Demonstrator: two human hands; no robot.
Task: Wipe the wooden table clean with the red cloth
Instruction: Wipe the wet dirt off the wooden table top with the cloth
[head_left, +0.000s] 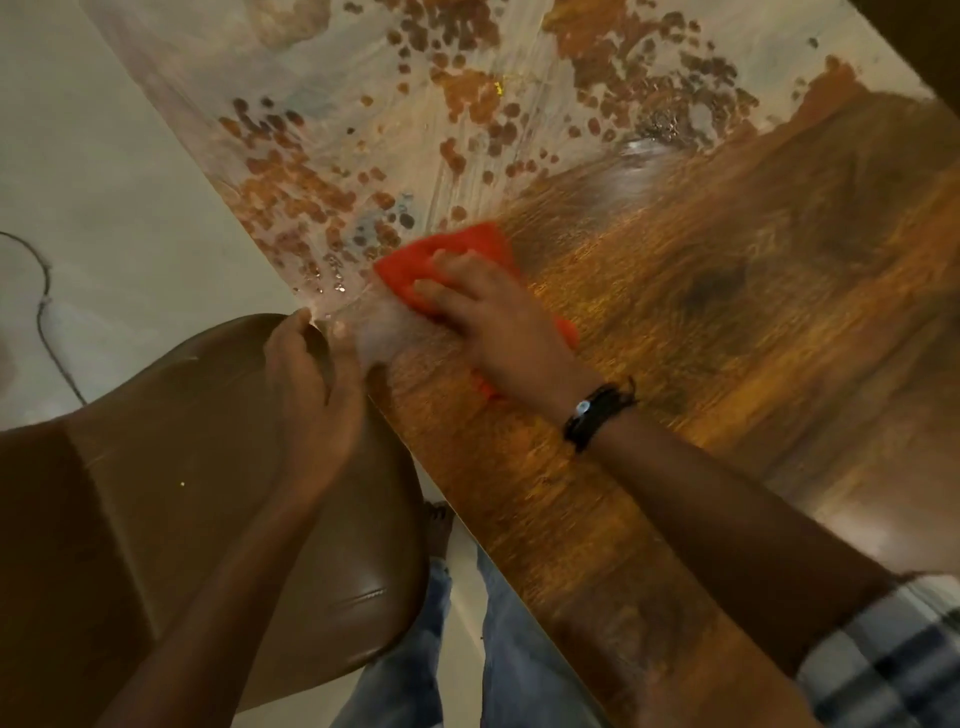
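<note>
The wooden table (701, 322) runs diagonally across the view. Its far half is smeared with a pale, wet film (395, 119) broken by brown patches, while the near half shows bare shiny wood. The red cloth (415, 260) lies flat on the table at the border of the two areas. My right hand (493, 322) presses down on the cloth with fingers spread. My left hand (317, 374) is cupped against the table's left edge, fingertips touching the wet rim. A black band is on my right wrist.
A brown padded chair (208, 493) stands tight against the table's left edge, under my left arm. Pale floor (104, 182) lies to the left with a thin dark cord (44, 291) on it. My legs in jeans (514, 665) stand below the table edge.
</note>
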